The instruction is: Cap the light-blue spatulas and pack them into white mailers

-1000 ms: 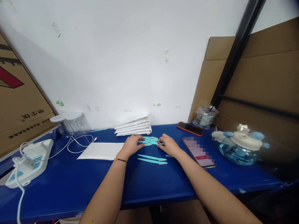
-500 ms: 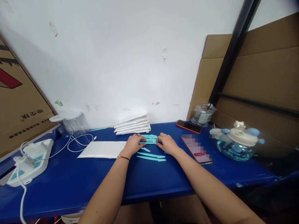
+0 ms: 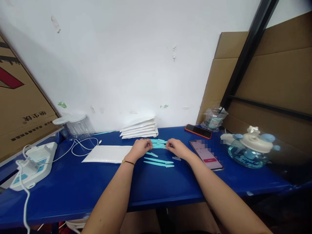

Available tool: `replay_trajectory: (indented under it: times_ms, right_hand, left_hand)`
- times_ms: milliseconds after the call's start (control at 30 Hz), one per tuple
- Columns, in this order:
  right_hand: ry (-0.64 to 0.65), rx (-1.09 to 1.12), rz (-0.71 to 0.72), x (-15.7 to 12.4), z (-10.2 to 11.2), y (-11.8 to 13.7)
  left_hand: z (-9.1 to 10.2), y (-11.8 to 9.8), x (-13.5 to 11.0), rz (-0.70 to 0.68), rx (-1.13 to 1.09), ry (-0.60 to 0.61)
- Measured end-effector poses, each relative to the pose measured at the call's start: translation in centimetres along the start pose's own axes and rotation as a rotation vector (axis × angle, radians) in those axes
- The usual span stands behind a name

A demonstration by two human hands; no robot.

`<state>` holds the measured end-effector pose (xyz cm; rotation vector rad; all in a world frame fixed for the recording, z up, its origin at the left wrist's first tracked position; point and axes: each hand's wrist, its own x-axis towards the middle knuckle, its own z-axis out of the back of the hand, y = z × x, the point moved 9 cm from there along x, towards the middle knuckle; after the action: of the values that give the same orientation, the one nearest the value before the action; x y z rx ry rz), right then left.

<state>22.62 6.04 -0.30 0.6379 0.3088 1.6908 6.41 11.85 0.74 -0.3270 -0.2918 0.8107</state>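
Note:
Several slim turquoise eyebrow razors [image 3: 158, 142] lie side by side on the blue table, between my two hands. My left hand [image 3: 141, 148] has its fingertips closed on the left end of a razor in this group. At the right end of the same group, my right hand [image 3: 177, 148] pinches with thumb and fingers; the exact grip is partly hidden. Nearer to me lie two long turquoise razors [image 3: 159, 161] and a slanting one [image 3: 152, 154] by my left fingers. A small clear plastic piece [image 3: 176, 158] rests below my right hand.
A white padded envelope [image 3: 104, 154] lies left of my hands, and stacked envelopes [image 3: 139, 127] stand behind. Two phones [image 3: 206, 154] and a blue-tinted bottle [image 3: 248, 152] are on the right. Clear jars [image 3: 79, 126], a white cable and a power strip [image 3: 36, 165] occupy the left.
My right hand has shifted slightly right, and the small clear piece below it now shows. My left hand stays at the razors' left end. The view has tilted a little.

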Motion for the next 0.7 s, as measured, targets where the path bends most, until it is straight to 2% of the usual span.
replay_trajectory:
  times_ms: [100, 200, 267, 300, 367, 500, 600, 700]
  right_hand:
    - [0.093, 0.145, -0.097, -1.0, 1.0, -2.0]
    - [0.249, 0.206, -0.183, -2.0, 0.8, -3.8]
    - [0.287, 0.207, -0.207, -2.2, 0.8, -4.3]
    - [0.278, 0.208, -0.211, -2.2, 1.0, -4.4]
    - [0.214, 0.206, -0.207, -2.0, 1.6, -4.3]
    - [0.057, 0.151, -0.173, -1.5, 2.6, -3.3]
    - [0.035, 0.168, -0.099, -1.1, 1.6, -1.5]
    - [0.043, 0.198, -0.017, -0.7, 0.1, 0.5]
  left_hand:
    - [0.8, 1.0, -0.7, 0.048, -0.135, 0.064]
    - [-0.4, 1.0, -1.7, 0.035, -0.278, 0.267]
    - [-1.5, 0.9, -2.2, 0.028, -0.269, 0.373]
    - [-1.8, 0.9, -2.2, 0.032, -0.251, 0.388]
    - [-1.8, 1.1, -2.1, 0.044, -0.222, 0.340]
    - [-0.4, 1.8, -1.3, 0.052, -0.049, 0.130]
    - [-0.5, 1.6, -1.0, 0.037, 0.056, 0.123]
    - [-0.8, 0.5, -0.5, -0.001, 0.015, 0.095]
